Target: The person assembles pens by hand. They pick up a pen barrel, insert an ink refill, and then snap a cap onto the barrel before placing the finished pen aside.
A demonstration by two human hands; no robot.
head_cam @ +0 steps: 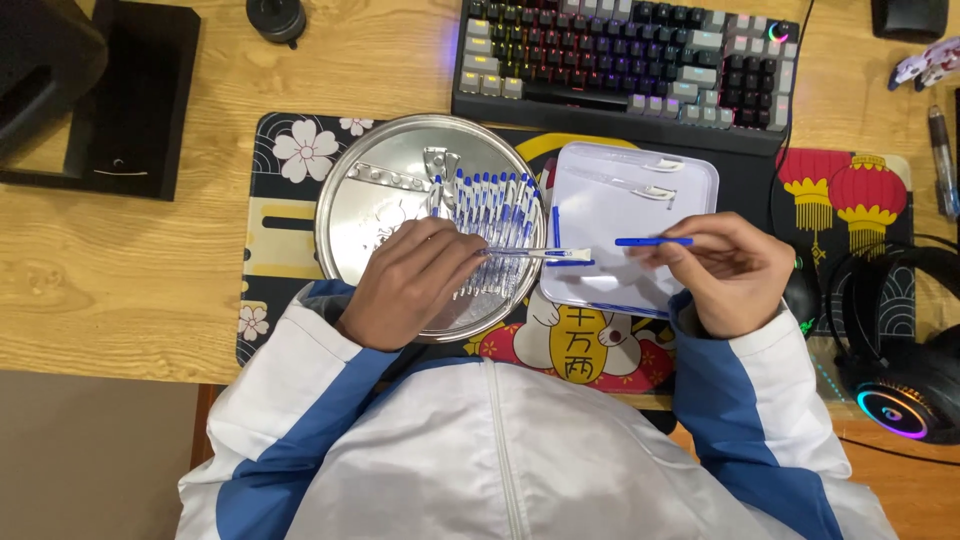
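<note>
While the left hand (410,285) pinches a clear pen (530,254) over the round metal tray (352,215), the right hand (735,275) holds a thin blue refill (653,241) by its end, above the white plastic tray (690,170). Both grips are narrow, fingertips closed on their pieces. These parts look very light, stiff and a bit slippery, so holding near the middle seems best. More pens (490,200) lie in a row on the metal tray, close by the left hand and easy to bump. A keyboard (620,60) sits behind on the table (120,290), and headphones (900,350) rest to the right.
</note>
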